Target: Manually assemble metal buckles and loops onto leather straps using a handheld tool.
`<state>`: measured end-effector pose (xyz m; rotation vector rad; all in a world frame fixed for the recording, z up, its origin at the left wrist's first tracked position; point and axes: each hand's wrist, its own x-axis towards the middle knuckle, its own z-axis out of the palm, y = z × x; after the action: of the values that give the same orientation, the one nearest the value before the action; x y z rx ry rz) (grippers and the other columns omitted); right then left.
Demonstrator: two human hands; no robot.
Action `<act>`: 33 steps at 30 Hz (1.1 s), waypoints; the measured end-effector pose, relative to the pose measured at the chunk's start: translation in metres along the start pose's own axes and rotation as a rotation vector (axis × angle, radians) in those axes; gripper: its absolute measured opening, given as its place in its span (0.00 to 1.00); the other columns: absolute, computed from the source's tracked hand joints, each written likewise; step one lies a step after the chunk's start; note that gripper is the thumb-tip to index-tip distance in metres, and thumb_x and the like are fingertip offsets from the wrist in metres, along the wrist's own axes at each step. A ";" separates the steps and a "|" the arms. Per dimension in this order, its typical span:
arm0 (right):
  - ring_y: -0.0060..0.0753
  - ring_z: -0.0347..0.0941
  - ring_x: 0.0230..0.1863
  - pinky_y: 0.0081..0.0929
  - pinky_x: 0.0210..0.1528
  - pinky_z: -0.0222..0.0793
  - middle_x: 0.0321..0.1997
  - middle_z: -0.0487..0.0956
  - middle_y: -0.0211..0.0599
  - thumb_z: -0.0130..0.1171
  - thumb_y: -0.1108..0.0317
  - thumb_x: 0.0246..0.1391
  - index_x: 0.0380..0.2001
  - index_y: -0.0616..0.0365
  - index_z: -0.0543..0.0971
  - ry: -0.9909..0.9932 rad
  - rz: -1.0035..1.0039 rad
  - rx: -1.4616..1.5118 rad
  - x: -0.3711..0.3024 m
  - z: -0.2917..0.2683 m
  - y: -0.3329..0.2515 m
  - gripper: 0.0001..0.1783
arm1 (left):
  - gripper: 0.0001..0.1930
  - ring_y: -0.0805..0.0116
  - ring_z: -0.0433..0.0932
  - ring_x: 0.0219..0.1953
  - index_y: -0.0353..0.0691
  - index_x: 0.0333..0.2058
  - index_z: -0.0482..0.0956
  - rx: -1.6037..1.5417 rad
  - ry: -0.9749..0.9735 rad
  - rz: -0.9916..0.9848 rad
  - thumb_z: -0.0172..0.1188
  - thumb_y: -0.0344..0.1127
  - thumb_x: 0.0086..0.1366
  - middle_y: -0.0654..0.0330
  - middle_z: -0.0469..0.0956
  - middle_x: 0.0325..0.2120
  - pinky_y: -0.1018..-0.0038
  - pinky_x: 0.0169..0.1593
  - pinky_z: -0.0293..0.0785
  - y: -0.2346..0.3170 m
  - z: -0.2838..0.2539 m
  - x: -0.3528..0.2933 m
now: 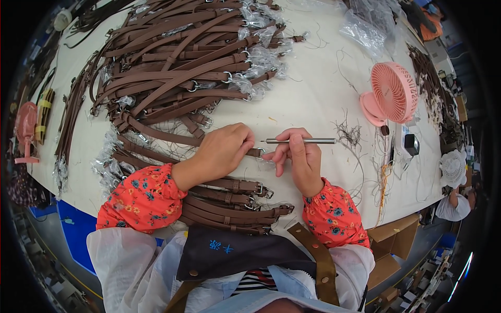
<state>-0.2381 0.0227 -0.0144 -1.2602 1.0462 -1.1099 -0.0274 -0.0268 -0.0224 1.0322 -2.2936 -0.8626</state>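
Observation:
My right hand (302, 159) grips a slim silver pen-like tool (313, 141), its fine tip pointing left. Close to that tip, the thumb and fingers of my left hand (224, 148) are pinched together; whatever they hold is hidden or too small to make out. A brown strap (162, 134) runs beneath my left hand, and a strap end with a metal ring (259, 152) shows just below its fingers. Nearer to me lie several brown buckled straps (235, 199), partly under my left sleeve.
A large heap of brown straps (177, 57), with plastic-wrapped metal fittings, covers the far left of the white table (308, 73). A pink fan (391, 94) stands at the right, near tangled dark threads (348, 133). Clear plastic bags (365, 34) lie at the back; another pink fan (26, 130) is far left.

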 end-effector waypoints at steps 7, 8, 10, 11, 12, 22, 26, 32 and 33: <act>0.20 0.71 0.18 0.17 0.22 0.68 0.25 0.77 0.38 0.37 0.57 0.71 0.43 0.66 0.69 0.068 -0.059 0.096 0.001 0.003 0.005 0.20 | 0.06 0.54 0.78 0.34 0.37 0.35 0.76 -0.138 -0.118 -0.045 0.60 0.30 0.61 0.54 0.78 0.32 0.65 0.37 0.73 0.004 -0.013 0.002; 0.20 0.71 0.19 0.16 0.21 0.66 0.25 0.77 0.39 0.37 0.57 0.71 0.44 0.65 0.68 0.069 -0.064 0.096 0.002 0.003 0.005 0.19 | 0.05 0.55 0.78 0.34 0.37 0.35 0.77 -0.137 -0.143 -0.035 0.61 0.30 0.61 0.55 0.78 0.33 0.66 0.38 0.73 0.004 -0.013 0.002; 0.20 0.70 0.18 0.16 0.21 0.66 0.25 0.77 0.39 0.37 0.57 0.71 0.44 0.65 0.68 0.071 -0.060 0.104 0.002 0.003 0.004 0.19 | 0.04 0.55 0.78 0.34 0.38 0.34 0.77 -0.143 -0.143 -0.066 0.60 0.30 0.60 0.55 0.78 0.33 0.65 0.37 0.73 0.005 -0.013 0.003; 0.19 0.70 0.18 0.16 0.21 0.66 0.25 0.77 0.39 0.37 0.57 0.71 0.43 0.65 0.68 0.070 -0.055 0.111 0.002 0.003 0.004 0.19 | 0.04 0.55 0.78 0.34 0.39 0.33 0.78 -0.150 -0.141 -0.099 0.60 0.30 0.60 0.56 0.77 0.33 0.65 0.37 0.73 0.005 -0.012 0.003; 0.19 0.70 0.18 0.16 0.21 0.66 0.25 0.77 0.39 0.37 0.57 0.71 0.43 0.65 0.68 0.072 -0.055 0.112 0.002 0.003 0.002 0.19 | 0.04 0.55 0.78 0.34 0.39 0.33 0.78 -0.150 -0.143 -0.098 0.60 0.30 0.60 0.56 0.77 0.33 0.65 0.37 0.73 0.005 -0.009 0.003; 0.23 0.72 0.17 0.30 0.38 0.80 0.23 0.74 0.36 0.35 0.54 0.71 0.42 0.67 0.68 -0.005 0.026 0.038 0.002 -0.001 0.000 0.23 | 0.03 0.51 0.75 0.33 0.37 0.34 0.72 0.018 -0.015 0.055 0.56 0.28 0.62 0.53 0.74 0.30 0.63 0.36 0.70 -0.002 0.001 0.000; 0.22 0.72 0.17 0.24 0.34 0.77 0.24 0.74 0.35 0.37 0.54 0.71 0.39 0.67 0.71 -0.046 0.091 -0.007 0.001 -0.002 -0.003 0.24 | 0.03 0.51 0.74 0.33 0.36 0.34 0.71 -0.023 -0.049 0.039 0.55 0.28 0.63 0.52 0.74 0.30 0.62 0.36 0.70 -0.002 -0.003 0.000; 0.21 0.72 0.17 0.21 0.36 0.76 0.24 0.74 0.35 0.39 0.55 0.71 0.37 0.68 0.73 -0.066 0.100 -0.050 0.002 0.001 -0.001 0.24 | 0.04 0.50 0.74 0.33 0.35 0.34 0.71 -0.046 -0.054 0.041 0.55 0.29 0.63 0.52 0.74 0.30 0.63 0.37 0.70 -0.005 -0.004 0.000; 0.21 0.72 0.17 0.21 0.36 0.76 0.24 0.74 0.35 0.39 0.55 0.71 0.37 0.68 0.73 -0.066 0.100 -0.051 0.002 0.001 -0.001 0.24 | 0.04 0.50 0.74 0.33 0.35 0.34 0.71 -0.047 -0.054 0.041 0.55 0.29 0.63 0.52 0.74 0.30 0.63 0.37 0.70 -0.006 -0.004 0.000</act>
<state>-0.2370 0.0204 -0.0130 -1.2621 1.0816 -0.9651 -0.0222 -0.0310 -0.0240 0.9490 -2.3200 -0.9336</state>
